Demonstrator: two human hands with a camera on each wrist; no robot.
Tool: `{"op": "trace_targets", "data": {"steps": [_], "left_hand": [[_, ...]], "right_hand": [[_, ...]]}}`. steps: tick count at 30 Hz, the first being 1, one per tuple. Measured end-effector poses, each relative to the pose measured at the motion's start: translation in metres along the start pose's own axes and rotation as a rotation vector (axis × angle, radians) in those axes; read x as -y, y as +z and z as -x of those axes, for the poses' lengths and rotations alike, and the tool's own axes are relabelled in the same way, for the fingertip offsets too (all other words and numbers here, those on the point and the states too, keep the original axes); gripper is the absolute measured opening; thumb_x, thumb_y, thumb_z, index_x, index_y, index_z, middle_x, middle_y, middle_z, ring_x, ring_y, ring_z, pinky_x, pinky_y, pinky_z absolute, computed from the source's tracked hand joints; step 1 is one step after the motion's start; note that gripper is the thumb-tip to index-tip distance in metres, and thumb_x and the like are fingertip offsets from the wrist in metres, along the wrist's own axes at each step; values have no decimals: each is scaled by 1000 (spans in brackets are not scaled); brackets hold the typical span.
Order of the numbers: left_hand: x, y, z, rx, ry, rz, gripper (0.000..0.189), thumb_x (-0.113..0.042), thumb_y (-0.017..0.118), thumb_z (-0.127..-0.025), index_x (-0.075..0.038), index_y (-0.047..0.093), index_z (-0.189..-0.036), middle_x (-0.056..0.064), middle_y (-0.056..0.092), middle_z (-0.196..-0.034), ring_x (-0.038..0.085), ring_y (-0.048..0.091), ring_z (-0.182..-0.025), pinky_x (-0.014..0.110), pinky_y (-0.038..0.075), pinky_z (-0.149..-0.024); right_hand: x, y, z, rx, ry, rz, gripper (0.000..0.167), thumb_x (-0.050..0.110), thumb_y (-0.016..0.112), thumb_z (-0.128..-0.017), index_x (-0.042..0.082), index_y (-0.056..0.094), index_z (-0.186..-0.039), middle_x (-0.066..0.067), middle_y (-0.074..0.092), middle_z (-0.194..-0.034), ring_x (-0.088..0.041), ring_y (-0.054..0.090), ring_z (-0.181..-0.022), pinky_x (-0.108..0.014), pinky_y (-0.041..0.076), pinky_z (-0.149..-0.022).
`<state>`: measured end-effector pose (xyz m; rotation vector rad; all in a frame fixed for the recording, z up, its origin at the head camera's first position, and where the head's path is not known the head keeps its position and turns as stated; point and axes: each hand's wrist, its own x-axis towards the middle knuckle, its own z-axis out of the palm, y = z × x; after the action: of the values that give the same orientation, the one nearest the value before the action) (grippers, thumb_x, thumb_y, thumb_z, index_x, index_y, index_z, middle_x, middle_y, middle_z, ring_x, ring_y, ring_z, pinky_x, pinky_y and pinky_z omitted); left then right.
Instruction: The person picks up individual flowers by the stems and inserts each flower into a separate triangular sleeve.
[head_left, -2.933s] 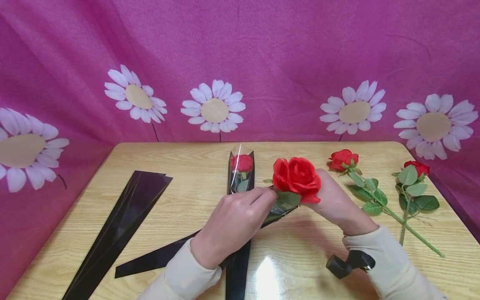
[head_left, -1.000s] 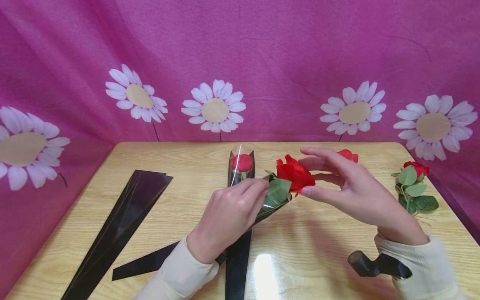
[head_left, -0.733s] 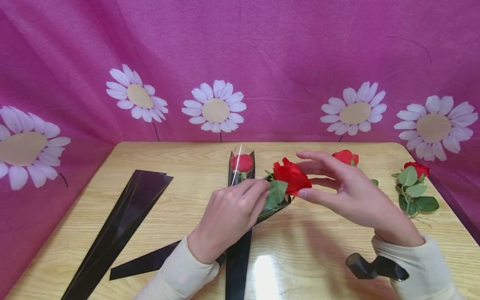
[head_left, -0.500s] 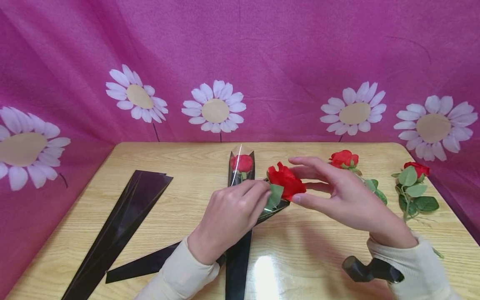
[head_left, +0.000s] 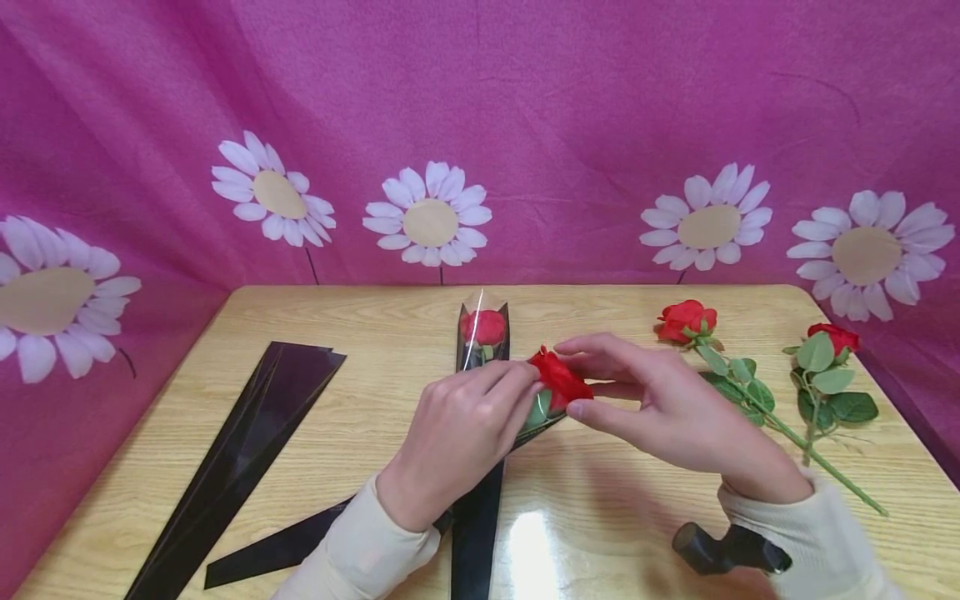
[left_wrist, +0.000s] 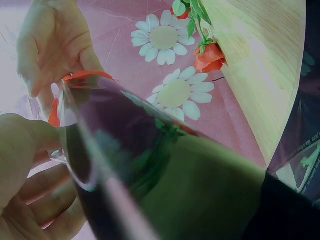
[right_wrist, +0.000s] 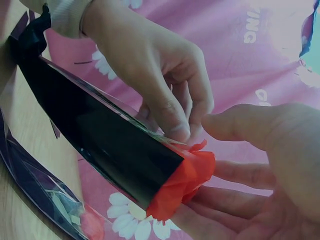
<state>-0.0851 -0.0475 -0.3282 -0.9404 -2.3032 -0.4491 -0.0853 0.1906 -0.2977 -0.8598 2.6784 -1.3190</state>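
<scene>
A red rose (head_left: 562, 383) sits with its leaves inside a black, clear-fronted flower sleeve (right_wrist: 110, 140), its bloom partly out of the opening. The sleeve's rim is pinched between the thumb and fingers of my left hand (head_left: 465, 442), and its narrow tail runs out under my left forearm. My right hand (head_left: 667, 408) presses on the bloom from the right, its fingers spread and lightly bent about the petals. In the left wrist view the leaves (left_wrist: 155, 155) show dimly through the film. Behind the left hand lies a second rose (head_left: 483, 327) in its own sleeve.
Two loose roses, one nearer (head_left: 686, 321) and one at the table's right edge (head_left: 834, 337), lie with leafy stems. A stack of flat black sleeves (head_left: 240, 450) rests at the left. A pink cloth (head_left: 555, 125) with printed daisies stands behind the wooden table (head_left: 360, 325).
The rose's bloom has moved down and left, deeper into the sleeve, with my right hand following it. My left hand stays almost in place. The sleeve's tail has slid slightly left and down.
</scene>
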Motion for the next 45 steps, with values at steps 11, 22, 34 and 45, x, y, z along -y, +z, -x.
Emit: {"op": "trace_targets", "data": {"steps": [11, 22, 34, 45], "left_hand": [[-4, -2, -1, -32, 28, 7, 19, -26, 74, -96, -15, 77, -111, -1, 81, -104, 10, 79, -90, 23, 63, -77], [-8, 1, 0, -50, 56, -20, 16, -25, 73, -97, -15, 76, -110, -2, 81, -103, 9, 78, -88, 23, 63, -76], [-11, 0, 1, -29, 65, -17, 20, -24, 74, -96, -14, 76, -113, -1, 81, -106, 9, 79, -88, 22, 62, -76], [-10, 5, 2, -70, 105, -41, 13, -20, 71, -98, -13, 76, -108, -2, 81, -101, 8, 78, -86, 22, 62, -74]], "right_hand": [[-2, 8, -1, 45, -28, -24, 38, 22, 81, -90, 21, 57, -120, 3, 75, -120, -14, 75, -114, -30, 62, -94], [-4, 19, -3, 112, -12, -101, 43, 18, 82, -89, 14, 51, -119, -2, 79, -116, -10, 76, -105, -24, 61, -91], [-4, 28, -6, 87, -22, -55, 40, 19, 83, -88, 14, 50, -111, 3, 81, -106, -5, 76, -94, -26, 60, -88], [-5, 35, -9, 39, 32, -28, 31, 7, 77, -88, 15, 53, -106, 4, 82, -101, -2, 75, -94, -27, 59, -87]]}}
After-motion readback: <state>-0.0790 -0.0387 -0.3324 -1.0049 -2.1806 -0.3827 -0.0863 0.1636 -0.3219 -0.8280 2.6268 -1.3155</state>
